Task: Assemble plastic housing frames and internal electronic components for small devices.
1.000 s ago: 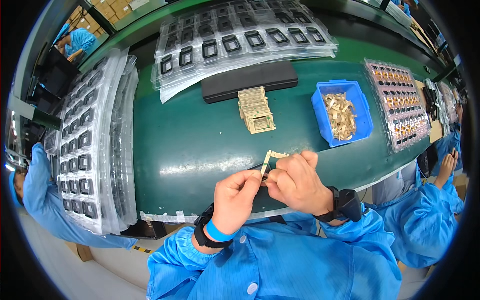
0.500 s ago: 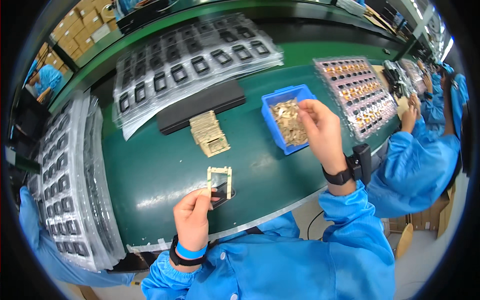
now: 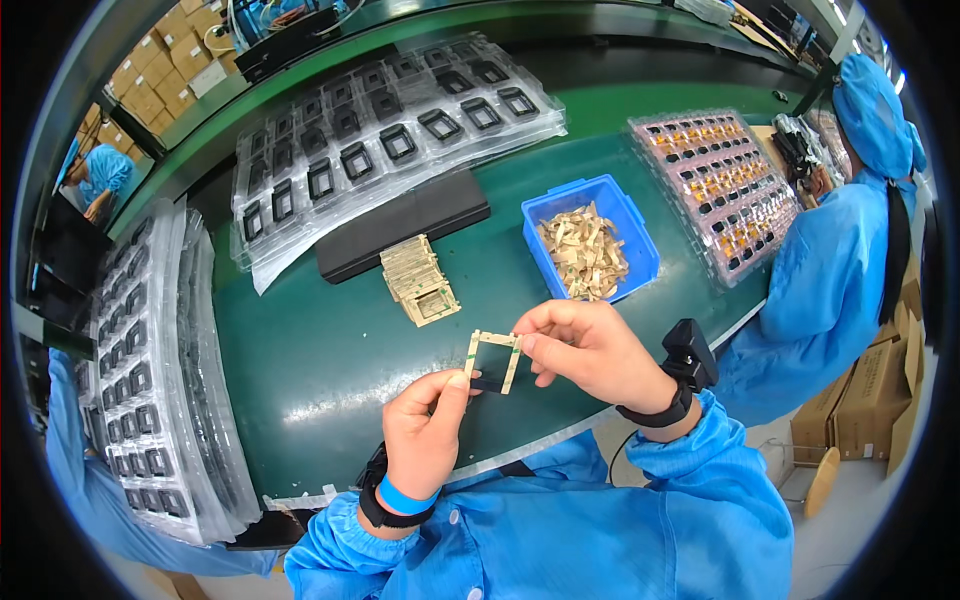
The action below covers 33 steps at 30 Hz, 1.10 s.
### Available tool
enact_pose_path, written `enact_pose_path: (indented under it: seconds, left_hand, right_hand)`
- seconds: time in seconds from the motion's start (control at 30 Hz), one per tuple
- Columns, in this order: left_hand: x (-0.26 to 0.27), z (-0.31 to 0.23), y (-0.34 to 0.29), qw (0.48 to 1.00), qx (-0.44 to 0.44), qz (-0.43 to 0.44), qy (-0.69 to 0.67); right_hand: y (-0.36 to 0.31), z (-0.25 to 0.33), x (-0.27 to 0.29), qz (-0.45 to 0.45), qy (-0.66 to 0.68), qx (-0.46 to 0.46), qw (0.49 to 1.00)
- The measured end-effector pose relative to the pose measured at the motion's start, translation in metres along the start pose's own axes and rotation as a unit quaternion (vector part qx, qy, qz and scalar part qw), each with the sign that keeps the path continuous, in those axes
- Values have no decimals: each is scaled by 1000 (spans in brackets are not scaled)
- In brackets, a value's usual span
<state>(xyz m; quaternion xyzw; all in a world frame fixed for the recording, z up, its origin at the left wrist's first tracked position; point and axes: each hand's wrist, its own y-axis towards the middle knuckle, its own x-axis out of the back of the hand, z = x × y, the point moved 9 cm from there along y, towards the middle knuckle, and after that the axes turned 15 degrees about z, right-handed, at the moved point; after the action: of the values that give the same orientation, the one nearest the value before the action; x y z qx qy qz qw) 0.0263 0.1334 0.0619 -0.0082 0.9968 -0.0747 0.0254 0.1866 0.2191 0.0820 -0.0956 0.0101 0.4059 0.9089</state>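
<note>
My left hand (image 3: 425, 420) pinches a cream three-sided adhesive frame (image 3: 511, 370) between thumb and fingers, by its left side. Small green marks show on the frame, and a dark piece (image 3: 488, 384) sits at its lower end beside my fingers; whether they are joined I cannot tell. At the frame's upper right corner, my right hand (image 3: 590, 350) has thumb and forefinger closed on the edge. Beyond my hands lies a fanned stack of similar cream frames (image 3: 415, 270). A blue bin (image 3: 646, 262) to its right holds many cream paper strips (image 3: 582, 250).
Behind the stack lies a long black box (image 3: 400, 228). Stacked clear trays of black frames (image 3: 395, 145) stand at the back, with more trays (image 3: 135, 380) on the left. A pinkish tray of small parts (image 3: 715, 190) is at right, near a co-worker in blue (image 3: 820, 270).
My right hand has come from over the blue bin down to the frame's corner. My left hand has moved right and slightly up with the frame.
</note>
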Motion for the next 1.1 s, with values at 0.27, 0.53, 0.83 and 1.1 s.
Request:
enact_pose_path:
  seconds: [0.27, 0.53, 0.83, 1.1]
  left_hand:
    - [-12, -37, 14, 973, -148, -28, 174]
    - [-42, -37, 35, 989, -64, 66, 114]
    - [-52, -36, 46, 982, -78, 78, 152]
    - [-67, -41, 61, 978, -106, 95, 155]
  right_hand:
    - [-15, 17, 11, -139, -168, 102, 971]
    - [-42, 54, -24, -194, -553, 275, 762]
    - [-50, 49, -12, -215, -534, 281, 768]
    - [-66, 45, 43, -285, -364, 219, 859]
